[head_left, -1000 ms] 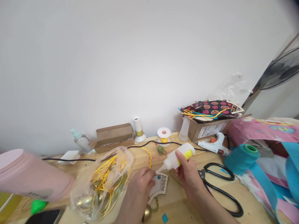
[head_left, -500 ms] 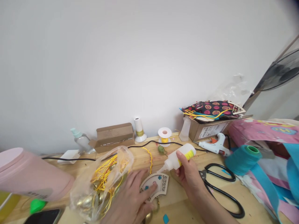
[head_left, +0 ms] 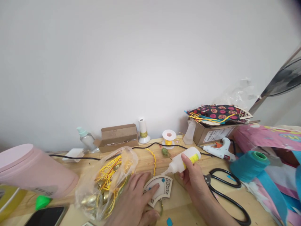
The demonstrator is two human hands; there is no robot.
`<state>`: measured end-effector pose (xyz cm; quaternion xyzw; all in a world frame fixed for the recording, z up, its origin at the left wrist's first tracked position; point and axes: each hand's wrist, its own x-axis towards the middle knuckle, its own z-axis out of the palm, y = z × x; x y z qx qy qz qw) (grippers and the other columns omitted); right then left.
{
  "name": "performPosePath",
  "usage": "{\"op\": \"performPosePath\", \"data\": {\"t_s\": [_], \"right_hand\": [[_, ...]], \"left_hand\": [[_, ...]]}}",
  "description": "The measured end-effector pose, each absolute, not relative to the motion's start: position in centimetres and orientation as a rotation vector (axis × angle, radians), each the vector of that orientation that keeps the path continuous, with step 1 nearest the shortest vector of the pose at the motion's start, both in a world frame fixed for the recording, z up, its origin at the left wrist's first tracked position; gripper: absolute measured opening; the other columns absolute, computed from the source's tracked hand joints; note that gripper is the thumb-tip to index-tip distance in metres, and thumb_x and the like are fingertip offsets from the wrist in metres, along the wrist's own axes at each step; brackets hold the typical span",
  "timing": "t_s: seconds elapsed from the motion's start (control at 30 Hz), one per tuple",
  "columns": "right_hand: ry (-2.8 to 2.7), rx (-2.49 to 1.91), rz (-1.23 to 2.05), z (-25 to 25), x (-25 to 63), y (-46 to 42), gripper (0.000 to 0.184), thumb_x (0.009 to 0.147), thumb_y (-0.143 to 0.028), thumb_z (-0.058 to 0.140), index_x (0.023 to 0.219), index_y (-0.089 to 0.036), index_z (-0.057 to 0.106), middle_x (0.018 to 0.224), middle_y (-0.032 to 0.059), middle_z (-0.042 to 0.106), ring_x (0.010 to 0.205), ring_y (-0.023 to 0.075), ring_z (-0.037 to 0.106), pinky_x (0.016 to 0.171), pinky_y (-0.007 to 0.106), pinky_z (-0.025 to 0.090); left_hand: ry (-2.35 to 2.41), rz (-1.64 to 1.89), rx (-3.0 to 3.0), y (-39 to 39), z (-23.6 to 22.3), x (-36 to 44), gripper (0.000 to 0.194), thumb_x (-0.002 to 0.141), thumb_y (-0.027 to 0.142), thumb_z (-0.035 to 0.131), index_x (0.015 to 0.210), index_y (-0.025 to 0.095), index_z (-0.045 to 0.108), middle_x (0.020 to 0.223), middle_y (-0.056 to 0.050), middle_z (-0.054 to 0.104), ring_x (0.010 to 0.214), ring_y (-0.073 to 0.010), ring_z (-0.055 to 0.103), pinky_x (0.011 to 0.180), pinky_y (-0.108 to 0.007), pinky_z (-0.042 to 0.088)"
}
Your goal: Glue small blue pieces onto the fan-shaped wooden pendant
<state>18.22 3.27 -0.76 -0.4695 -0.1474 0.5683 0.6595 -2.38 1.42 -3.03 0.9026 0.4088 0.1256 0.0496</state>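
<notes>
My right hand is wrapped round a white squeeze glue bottle with a yellow label. The bottle tilts down to the left, its nozzle just above the top edge of a small fan-shaped wooden ornament. My left hand lies with spread fingers over the ornament's left part, the index fingertip pressing its pale middle. Small blue pieces show on the ornament, and it has lattice ends. A yellow braided cord runs from its top, and a green cord hangs below. A loose blue piece lies nearby.
Black-handled scissors lie right of my right hand, with a teal thread cone and white glue gun beyond. A plastic bag of yellow cords and bells sits left. A black cable crosses behind.
The whole view has shifted slightly, so things appear farther right. My left index fingertip now covers the pink piece that showed on the ornament. The bottle stays tilted near the ornament's top edge.
</notes>
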Motion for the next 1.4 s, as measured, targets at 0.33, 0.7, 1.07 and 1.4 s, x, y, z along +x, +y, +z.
{"op": "performPosePath", "data": {"t_s": [0.33,0.7,1.07,1.4], "right_hand": [[-0.287,-1.009,1.307,-0.6,18.1,3.0,0.038,0.063,-0.042,0.078,0.079,-0.016,0.054,0.059,-0.0055,0.055,0.042,0.0045,0.040,0.036,0.011,0.035],[-0.232,-1.002,1.357,-1.0,17.8,1.6,0.039,0.058,-0.040,0.082,0.070,-0.016,0.054,0.050,-0.0068,0.053,0.039,0.0047,0.039,0.033,0.012,0.036],[-0.220,-1.020,1.222,-0.7,18.5,1.5,0.049,0.048,-0.043,0.085,0.074,-0.017,0.053,0.048,-0.0082,0.054,0.036,0.0037,0.039,0.030,0.011,0.034],[-0.146,-0.999,1.242,-0.1,19.2,1.7,0.048,0.044,-0.042,0.086,0.072,-0.016,0.057,0.051,-0.0068,0.058,0.035,0.0030,0.041,0.030,0.010,0.036]], "left_hand": [[1.179,0.383,2.846,1.7,-3.7,-3.0,0.055,0.080,0.058,0.049,0.131,0.040,0.039,0.133,-0.012,0.043,0.121,-0.0321,0.039,0.096,-0.057,0.035],[1.175,0.396,2.748,1.4,-2.2,-2.2,0.054,0.080,0.058,0.048,0.126,0.031,0.047,0.136,-0.014,0.042,0.122,-0.0342,0.039,0.095,-0.054,0.039],[1.393,0.299,2.718,3.6,0.8,3.1,0.016,0.076,0.005,0.060,0.069,0.018,0.068,0.081,-0.004,0.062,0.081,-0.0206,0.056,0.067,-0.030,0.046],[1.390,0.130,2.802,4.1,0.5,5.0,0.021,0.075,-0.002,0.054,0.067,0.013,0.066,0.081,-0.009,0.062,0.083,-0.0240,0.058,0.070,-0.034,0.047]]}}
